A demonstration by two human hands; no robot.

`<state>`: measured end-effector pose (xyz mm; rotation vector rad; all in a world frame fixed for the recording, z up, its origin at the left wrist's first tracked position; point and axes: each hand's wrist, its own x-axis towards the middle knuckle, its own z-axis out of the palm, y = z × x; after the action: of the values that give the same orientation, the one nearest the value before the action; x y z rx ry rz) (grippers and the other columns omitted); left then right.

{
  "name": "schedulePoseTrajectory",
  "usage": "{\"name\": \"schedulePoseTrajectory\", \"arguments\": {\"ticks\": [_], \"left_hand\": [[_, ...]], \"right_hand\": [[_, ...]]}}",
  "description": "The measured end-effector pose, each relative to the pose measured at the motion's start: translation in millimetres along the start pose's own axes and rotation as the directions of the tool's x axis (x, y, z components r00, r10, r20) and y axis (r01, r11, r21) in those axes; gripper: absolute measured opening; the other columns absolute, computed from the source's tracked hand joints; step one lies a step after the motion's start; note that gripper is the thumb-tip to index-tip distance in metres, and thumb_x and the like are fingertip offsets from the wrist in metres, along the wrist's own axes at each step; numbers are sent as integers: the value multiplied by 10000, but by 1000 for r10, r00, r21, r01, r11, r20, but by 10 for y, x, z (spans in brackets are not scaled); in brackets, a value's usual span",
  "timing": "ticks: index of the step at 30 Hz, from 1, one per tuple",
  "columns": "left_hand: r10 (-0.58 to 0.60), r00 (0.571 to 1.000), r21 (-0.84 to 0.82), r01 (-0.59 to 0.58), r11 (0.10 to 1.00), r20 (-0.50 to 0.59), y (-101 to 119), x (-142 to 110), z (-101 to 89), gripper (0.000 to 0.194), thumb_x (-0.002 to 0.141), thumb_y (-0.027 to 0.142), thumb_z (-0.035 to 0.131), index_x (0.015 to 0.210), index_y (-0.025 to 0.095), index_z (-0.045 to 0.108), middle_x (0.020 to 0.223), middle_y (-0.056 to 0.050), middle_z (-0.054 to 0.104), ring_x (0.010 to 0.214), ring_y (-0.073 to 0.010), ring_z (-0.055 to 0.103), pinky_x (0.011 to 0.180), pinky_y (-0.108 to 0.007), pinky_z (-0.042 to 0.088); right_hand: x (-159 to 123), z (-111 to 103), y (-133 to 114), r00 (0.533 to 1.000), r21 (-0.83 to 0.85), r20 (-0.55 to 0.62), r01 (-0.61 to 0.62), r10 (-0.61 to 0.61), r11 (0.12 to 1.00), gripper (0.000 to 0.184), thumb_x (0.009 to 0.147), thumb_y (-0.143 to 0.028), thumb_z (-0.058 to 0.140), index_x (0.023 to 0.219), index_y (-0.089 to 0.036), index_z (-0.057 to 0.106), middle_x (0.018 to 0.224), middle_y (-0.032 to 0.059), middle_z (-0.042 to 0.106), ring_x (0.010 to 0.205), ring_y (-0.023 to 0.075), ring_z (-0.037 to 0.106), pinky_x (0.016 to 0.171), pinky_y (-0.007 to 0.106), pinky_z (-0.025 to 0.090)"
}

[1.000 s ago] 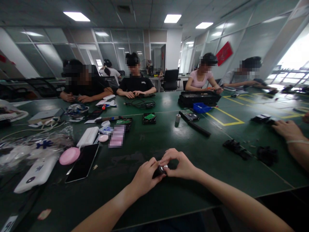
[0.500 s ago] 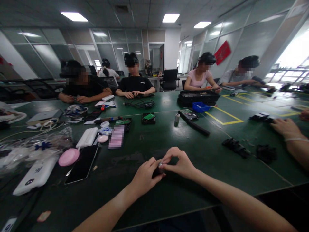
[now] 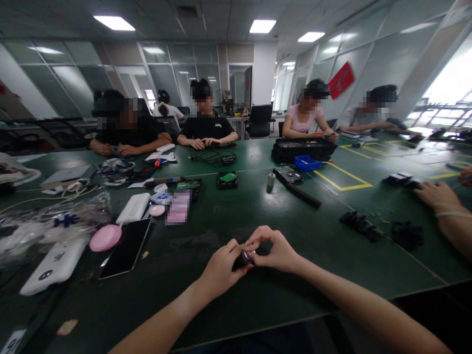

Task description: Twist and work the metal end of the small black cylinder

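In the head view, a short dark cylinder (image 3: 241, 260) with a shiny metal rim sits between my two hands, over the near part of the table. My left hand (image 3: 220, 269) is closed round its body. The thumb and forefinger of my right hand (image 3: 277, 251) pinch at the silvery rim. Fingers cover much of the cylinder, so its exact kind does not show. Beyond my hands a small grey cylinder (image 3: 271, 180), like a battery, stands upright. Close to it lie a black bar (image 3: 303, 194) and a hard drive (image 3: 288, 174).
On the left lie a tablet (image 3: 126, 250), a white power bank (image 3: 55, 265), a pink round case (image 3: 105, 238) and plastic bags. A blue tray (image 3: 307, 163) stands farther off. Black parts (image 3: 359, 225) lie right, near another person's hand (image 3: 438, 195). Several people sit round the table.
The cylinder has tilted slightly, and more of its metal rim now shows between my hands. My right fingers have shifted a little at the rim; my left hand keeps its grip.
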<state>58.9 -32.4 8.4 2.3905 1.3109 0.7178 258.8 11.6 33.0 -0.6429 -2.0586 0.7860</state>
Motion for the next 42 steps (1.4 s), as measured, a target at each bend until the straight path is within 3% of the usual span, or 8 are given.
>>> {"name": "schedulePoseTrajectory", "arguments": {"ticks": [7, 11, 18, 27, 33, 37, 42], "left_hand": [[-1, 1000, 6, 1, 1000, -8, -5, -3, 11, 314, 852, 290, 655, 1145, 215, 573, 928, -17, 540, 850, -198, 584, 701, -278, 479], [-2, 1000, 7, 2, 1000, -9, -4, 1, 10, 337, 847, 281, 663, 1164, 218, 565, 921, -13, 539, 849, -198, 583, 700, -275, 477], [4, 1000, 7, -4, 1000, 2, -3, -4, 0, 327, 846, 273, 655, 1157, 237, 561, 942, -8, 536, 844, -189, 581, 707, -272, 481], [1, 1000, 4, 0, 1000, -18, -36, -6, 33, 332, 836, 261, 665, 1150, 233, 561, 908, -1, 535, 836, -191, 587, 681, -263, 475], [-4, 1000, -3, 4, 1000, -14, -15, -2, 15, 399, 834, 274, 673, 1212, 233, 552, 940, -16, 547, 857, -202, 596, 719, -281, 490], [-11, 1000, -11, 11, 1000, -5, 2, 4, -6, 439, 849, 311, 659, 1263, 240, 531, 992, -29, 567, 901, -209, 600, 778, -301, 500], [-22, 1000, -21, 22, 1000, 5, -1, 1, -25, 453, 853, 322, 654, 1281, 252, 522, 1016, -31, 576, 905, -206, 606, 808, -316, 508]], "right_hand": [[23, -16, -3, 998, -49, -55, -16, 13, 999, 172, 689, -274, 818, 772, -207, 683, 806, 12, 727, 772, 182, 656, 794, 347, 465], [5, -7, 5, 998, -53, -52, -38, 35, 998, 149, 708, -259, 798, 709, -200, 661, 829, 12, 725, 786, 176, 654, 788, 337, 466], [-18, 2, 20, 998, -26, -33, -46, 45, 999, 162, 697, -209, 776, 828, -214, 681, 831, 7, 716, 769, 171, 652, 778, 328, 486], [-26, 11, 25, 998, 38, -53, -27, 29, 999, 136, 672, -173, 776, 727, -201, 655, 844, 18, 721, 787, 178, 661, 777, 337, 500], [-17, 13, 64, 995, 90, -87, -40, 48, 995, 240, 712, -224, 765, 920, -190, 651, 776, 18, 707, 740, 178, 700, 714, 303, 552], [81, -205, 245, 967, -18, -233, -105, 98, 994, 295, 740, -321, 749, 979, -186, 642, 741, 18, 723, 760, 214, 733, 774, 350, 570], [156, -686, 677, 922, -180, -344, -253, 180, 951, 144, 743, -277, 711, 866, -204, 704, 865, 55, 759, 933, 282, 701, 948, 458, 472]]}}
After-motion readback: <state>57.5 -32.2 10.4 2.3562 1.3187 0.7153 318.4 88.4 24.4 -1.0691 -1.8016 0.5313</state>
